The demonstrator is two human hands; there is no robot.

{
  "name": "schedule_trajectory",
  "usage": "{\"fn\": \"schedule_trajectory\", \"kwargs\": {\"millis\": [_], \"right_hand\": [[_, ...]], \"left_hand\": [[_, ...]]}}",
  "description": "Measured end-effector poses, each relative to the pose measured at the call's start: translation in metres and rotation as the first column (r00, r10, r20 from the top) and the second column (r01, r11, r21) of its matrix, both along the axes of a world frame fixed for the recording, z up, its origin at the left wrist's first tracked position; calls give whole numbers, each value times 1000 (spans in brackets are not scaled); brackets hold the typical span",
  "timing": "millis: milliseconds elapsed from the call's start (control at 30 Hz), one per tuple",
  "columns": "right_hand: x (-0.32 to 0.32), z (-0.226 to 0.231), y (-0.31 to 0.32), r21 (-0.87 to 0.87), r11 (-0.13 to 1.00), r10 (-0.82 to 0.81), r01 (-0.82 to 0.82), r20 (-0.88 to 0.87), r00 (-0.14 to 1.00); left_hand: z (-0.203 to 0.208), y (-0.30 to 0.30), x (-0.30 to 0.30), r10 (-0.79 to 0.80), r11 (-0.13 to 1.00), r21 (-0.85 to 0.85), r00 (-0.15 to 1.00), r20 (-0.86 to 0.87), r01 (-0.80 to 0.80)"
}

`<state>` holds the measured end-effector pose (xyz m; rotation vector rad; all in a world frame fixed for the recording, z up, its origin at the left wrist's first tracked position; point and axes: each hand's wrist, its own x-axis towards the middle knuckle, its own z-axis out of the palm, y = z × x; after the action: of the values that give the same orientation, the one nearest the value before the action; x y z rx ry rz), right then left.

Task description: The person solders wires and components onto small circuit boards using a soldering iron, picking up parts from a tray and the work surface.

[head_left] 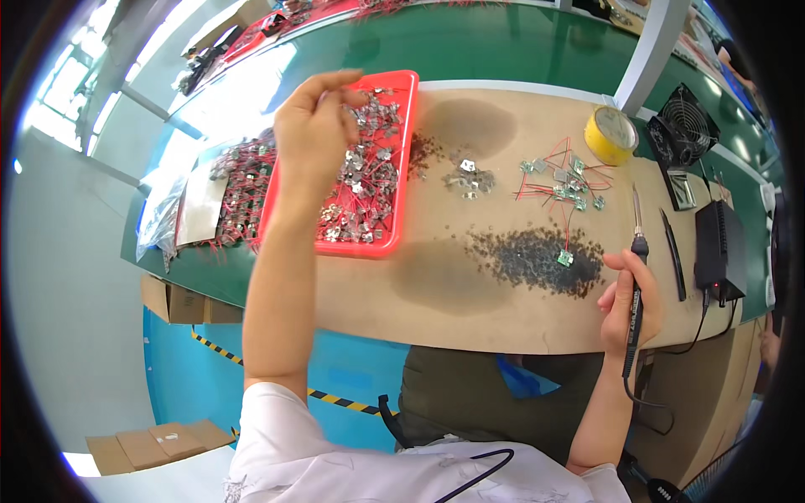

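Note:
My left hand [314,126] hovers over the red tray [408,159], its fingers loosely bent and apart, with nothing visible in them. Heaped in that tray are small metal pieces with red wires [360,197]. A soldering iron [636,289] is gripped in my right hand [631,306], its tip pointing away from me. Left of the iron, one small green circuit board [565,258] with a red wire lies on a dark scorched patch [524,260]. Beyond it are several more boards with red wires [574,180] and a small pile of silvery metal tabs [470,178].
A yellow tape roll [611,135], a black fan [688,121], black tweezers [672,254] and a black power box [719,250] with a cord stand at the right. Bundled wired parts [245,189] lie left of the tray. A white post [656,54] rises behind the brown work sheet [537,331].

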<state>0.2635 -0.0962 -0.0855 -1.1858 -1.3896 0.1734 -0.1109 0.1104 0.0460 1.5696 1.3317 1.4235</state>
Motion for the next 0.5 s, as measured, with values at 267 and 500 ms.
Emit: {"fn": "schedule_trajectory", "kwargs": {"millis": [267,500], "right_hand": [[-4,7,9,33,998,44,-49,129,991],[-4,7,7,19,999,26,-29,137,990]], "left_hand": [[-13,11,-108,106,980,-37,677,-728,-193],[-20,-10,-84,-51,978,-170,651,-757,-120]]}}
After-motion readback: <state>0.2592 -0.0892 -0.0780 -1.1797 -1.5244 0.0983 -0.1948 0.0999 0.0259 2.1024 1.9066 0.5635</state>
